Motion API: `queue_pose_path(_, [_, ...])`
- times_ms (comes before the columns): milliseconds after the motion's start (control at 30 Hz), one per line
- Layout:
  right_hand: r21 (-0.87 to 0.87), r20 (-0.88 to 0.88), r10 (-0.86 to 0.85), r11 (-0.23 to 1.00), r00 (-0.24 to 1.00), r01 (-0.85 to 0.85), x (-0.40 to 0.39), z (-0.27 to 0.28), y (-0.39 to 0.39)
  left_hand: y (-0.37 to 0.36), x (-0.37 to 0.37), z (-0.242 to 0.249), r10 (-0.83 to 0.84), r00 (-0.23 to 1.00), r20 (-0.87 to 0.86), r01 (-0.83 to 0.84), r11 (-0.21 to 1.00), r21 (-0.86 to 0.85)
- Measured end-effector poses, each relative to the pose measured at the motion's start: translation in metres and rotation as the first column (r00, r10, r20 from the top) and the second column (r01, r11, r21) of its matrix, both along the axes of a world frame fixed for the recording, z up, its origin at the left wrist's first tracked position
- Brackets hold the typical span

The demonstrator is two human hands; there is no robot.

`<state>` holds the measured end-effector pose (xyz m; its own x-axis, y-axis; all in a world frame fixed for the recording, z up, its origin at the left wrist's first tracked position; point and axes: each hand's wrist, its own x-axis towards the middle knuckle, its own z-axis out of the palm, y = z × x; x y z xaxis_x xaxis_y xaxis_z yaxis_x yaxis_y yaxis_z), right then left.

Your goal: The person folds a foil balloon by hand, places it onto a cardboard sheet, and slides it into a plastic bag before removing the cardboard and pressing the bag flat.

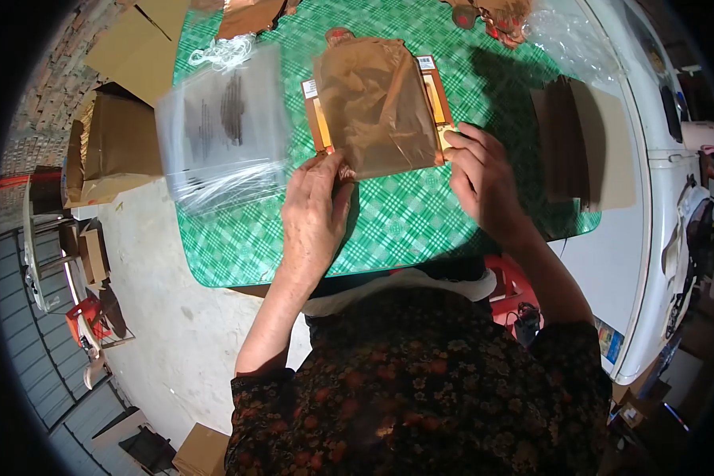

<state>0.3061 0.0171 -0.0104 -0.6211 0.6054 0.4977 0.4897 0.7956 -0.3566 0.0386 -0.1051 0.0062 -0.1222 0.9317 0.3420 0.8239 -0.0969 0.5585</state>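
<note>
Your left hand (316,208) pinches lower-left corner of crinkled brown translucent film sheet (377,103); right hand (480,174) grips its lower-right edge. Sheet lies ahead on green checked tablecloth (404,222), long axis pointing away.

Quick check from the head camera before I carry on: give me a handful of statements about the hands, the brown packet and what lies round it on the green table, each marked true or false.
1. The left hand touches the lower left corner of the brown packet. True.
2. The right hand rests on the stack of clear plastic bags. False: its fingers are at the packet's lower right corner.
3. The clear bags lie left of the packet. True.
4. The table cover is plain red. False: it is green and white check.
5. A stack of brown card pieces stands right of the right hand. True.
</note>
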Motion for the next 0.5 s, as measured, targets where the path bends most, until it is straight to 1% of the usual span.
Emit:
queue_pose_path(67, [0.001, -0.048, 0.014, 1.000, 0.999, -0.014, 0.006, 0.000, -0.010, -0.006, 0.004, 0.000, -0.028, 1.000, 0.001, 0.028, 1.000, 0.009])
queue_pose_path(133, [-0.029, -0.002, -0.002, 1.000, 1.000, 0.002, 0.012, 0.007, -0.023, -0.013, 0.010, 0.001, -0.067, 0.998, -0.004, 0.067, 0.998, 0.021])
queue_pose_path(267, [-0.043, 0.030, -0.033, 0.998, 0.999, 0.035, 0.019, 0.012, -0.046, -0.027, 0.016, 0.002, -0.052, 0.998, 0.036, 0.052, 0.999, -0.013])
queue_pose_path(400, [-0.086, -0.032, -0.006, 0.996, 0.999, 0.004, 0.021, 0.004, -0.054, -0.031, 0.016, 0.000, -0.056, 0.998, 0.023, 0.056, 0.998, -0.023])
queue_pose_path(500, [-0.084, -0.056, 0.007, 0.996, 0.998, -0.011, 0.021, 0.001, -0.054, -0.030, 0.017, 0.005, -0.015, 0.998, 0.068, 0.021, 0.996, -0.088])
